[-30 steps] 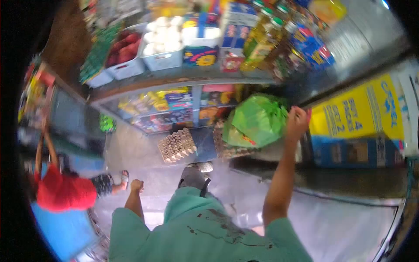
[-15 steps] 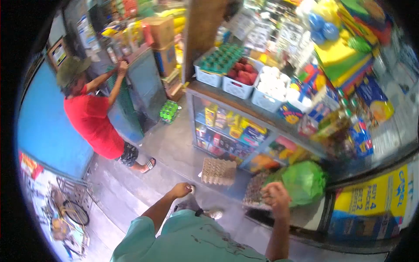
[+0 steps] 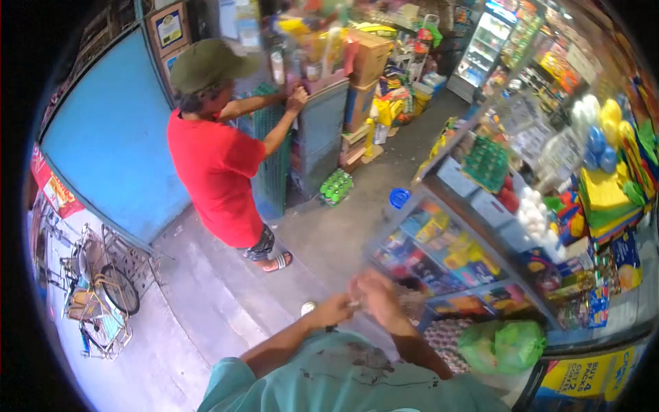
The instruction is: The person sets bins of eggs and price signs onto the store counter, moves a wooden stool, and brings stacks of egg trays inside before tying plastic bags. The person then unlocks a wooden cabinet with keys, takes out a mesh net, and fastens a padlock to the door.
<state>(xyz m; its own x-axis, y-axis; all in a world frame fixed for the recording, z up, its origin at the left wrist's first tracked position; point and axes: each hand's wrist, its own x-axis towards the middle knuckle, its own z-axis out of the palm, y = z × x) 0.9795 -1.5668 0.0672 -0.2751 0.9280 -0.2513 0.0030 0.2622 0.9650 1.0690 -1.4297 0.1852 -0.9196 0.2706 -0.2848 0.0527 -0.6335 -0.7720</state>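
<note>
Both hands are close together in front of the chest, at the lower middle. My left hand [image 3: 334, 310] has its fingers pressed together and nearly meets my right hand [image 3: 376, 295], whose fingers are curled and blurred. Something small and pale shows between them, too small to name. To the right, egg trays [image 3: 449, 338] and a green plastic bag [image 3: 504, 345] sit low by the glass-fronted counter [image 3: 473, 226], apart from both hands.
A person in a red shirt [image 3: 213, 175] and cap stands at the left, both hands at a grey-blue panel [image 3: 322, 127]. A green pack [image 3: 336, 187] and a blue bowl [image 3: 399, 198] lie on the floor. A bicycle [image 3: 118, 288] stands far left.
The view has swung left. My right hand has left the green bag's side and come over to my left hand; the two now meet in front of the chest.
</note>
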